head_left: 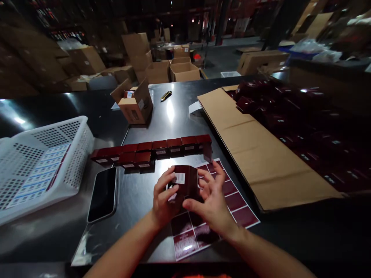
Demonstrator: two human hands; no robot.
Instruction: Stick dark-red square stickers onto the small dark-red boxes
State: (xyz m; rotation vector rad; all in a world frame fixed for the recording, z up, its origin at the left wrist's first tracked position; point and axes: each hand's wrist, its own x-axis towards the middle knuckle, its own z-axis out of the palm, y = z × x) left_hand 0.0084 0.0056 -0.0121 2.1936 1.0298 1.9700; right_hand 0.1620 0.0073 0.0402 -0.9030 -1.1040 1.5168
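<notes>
- Stretching out before you, the metal table (179, 125) carries everything close to your hands.
- Along your right side lies a large carton, its brown cardboard flap (255, 150) facing you; dark maroon boxes (275, 120) are heaped beyond the flap, many lost in shadow.
- At your far left sits a white basket (79, 158) with perforated walls, printed label sheets (43, 172) lying inside.
- Toward the table's far edge stands a small open carton (135, 110), flaps up.
- Nearer you, a row of small maroon boxes (159, 147) runs across the table, two more standing against its front side.
- Under and beside your hands lies a sheet of maroon labels (243, 217), set at an angle.
- Your left hand (164, 197) has its fingers curled around the held box; your right hand (214, 204) is half open on the other side, index finger raised, and you cannot tell whether it grips the box.
- Left of your hands lies a phone (102, 196), screen dark.
- Between your hands, above the sheet, is the held box (189, 181), maroon, with a white sticker (180, 178) facing up.
- Near the small carton lies a yellow-and-black cutter (166, 96).
- At your right index fingertip is a small dark piece (207, 151), too blurred to identify.
</notes>
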